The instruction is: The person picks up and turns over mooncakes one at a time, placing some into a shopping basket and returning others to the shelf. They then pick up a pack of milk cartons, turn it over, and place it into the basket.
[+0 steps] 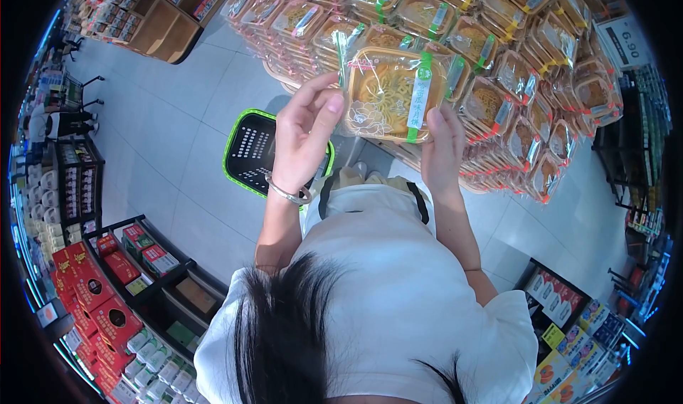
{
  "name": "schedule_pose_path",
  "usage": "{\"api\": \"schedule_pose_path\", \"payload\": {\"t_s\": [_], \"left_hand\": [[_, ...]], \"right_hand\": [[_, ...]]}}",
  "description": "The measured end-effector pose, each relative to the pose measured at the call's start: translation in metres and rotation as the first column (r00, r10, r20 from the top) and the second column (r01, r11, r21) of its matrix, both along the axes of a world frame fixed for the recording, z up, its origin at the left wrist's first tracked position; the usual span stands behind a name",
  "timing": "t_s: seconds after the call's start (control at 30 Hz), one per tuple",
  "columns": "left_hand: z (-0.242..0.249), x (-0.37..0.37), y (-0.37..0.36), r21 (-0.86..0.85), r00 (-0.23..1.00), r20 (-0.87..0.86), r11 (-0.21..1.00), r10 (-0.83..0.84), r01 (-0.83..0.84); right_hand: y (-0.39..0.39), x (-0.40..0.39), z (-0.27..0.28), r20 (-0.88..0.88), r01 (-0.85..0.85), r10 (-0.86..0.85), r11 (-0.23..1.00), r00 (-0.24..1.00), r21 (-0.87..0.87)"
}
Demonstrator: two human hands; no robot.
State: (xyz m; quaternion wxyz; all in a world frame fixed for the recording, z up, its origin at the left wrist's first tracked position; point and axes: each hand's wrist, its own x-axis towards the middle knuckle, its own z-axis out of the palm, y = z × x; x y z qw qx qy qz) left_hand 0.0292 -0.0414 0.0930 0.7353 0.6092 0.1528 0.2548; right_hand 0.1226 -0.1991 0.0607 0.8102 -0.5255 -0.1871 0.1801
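A packaged mooncake (384, 94) in a clear wrapper, with a green and pale label strip down one side, is held up in front of my body. My left hand (307, 130) grips its left edge, thumb in front and fingers partly behind the pack. On the opposite side, my right hand (442, 142) pinches the lower right corner. Just beyond the pack lies a large stacked display of similar wrapped mooncakes (473, 44). A black shopping basket (250, 144) with a bright green rim is below my left forearm, partly hidden by it.
A price sign (625, 42) reading 6.90 stands at the display's right. Red gift boxes (96, 290) fill a shelf at lower left. A wooden display stand (165, 30) is at upper left, and more boxed goods (569, 347) are at lower right. Grey tiled floor (181, 133) lies between.
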Motion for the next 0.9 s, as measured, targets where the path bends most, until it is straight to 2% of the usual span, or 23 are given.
{"api": "schedule_pose_path", "payload": {"t_s": [0.03, 0.1, 0.13, 0.23, 0.57, 0.9], "left_hand": [[-0.001, 0.0, 0.001, -0.001, 1.0, 0.0, 1.0, 0.001, -0.001], [-0.003, 0.0, 0.004, 0.096, 0.986, -0.104, 0.985, -0.131, 0.141], [-0.005, 0.0, 0.005, 0.092, 0.984, -0.113, 0.985, -0.137, 0.148], [-0.004, -0.002, 0.007, 0.005, 0.984, -0.11, 0.99, -0.138, 0.139], [-0.002, -0.002, 0.006, -0.032, 0.99, -0.038, 0.99, -0.136, 0.135], [0.001, -0.006, 0.008, -0.151, 0.988, -0.017, 0.977, -0.155, 0.151]], "right_hand": [[-0.001, 0.0, -0.002, 0.04, -0.011, 0.012, 1.0, 0.999, -0.028], [0.0, -0.001, -0.001, 0.04, -0.022, 0.024, 0.999, 0.999, -0.036], [0.0, -0.003, 0.0, 0.039, -0.033, 0.035, 0.999, 0.999, -0.042], [0.002, -0.005, 0.004, 0.027, -0.035, 0.036, 0.998, 0.999, -0.047], [0.004, -0.007, 0.001, 0.029, -0.048, 0.049, 0.998, 0.998, -0.032], [0.007, -0.01, 0.002, 0.021, -0.098, 0.098, 0.995, 0.995, -0.011]]}}
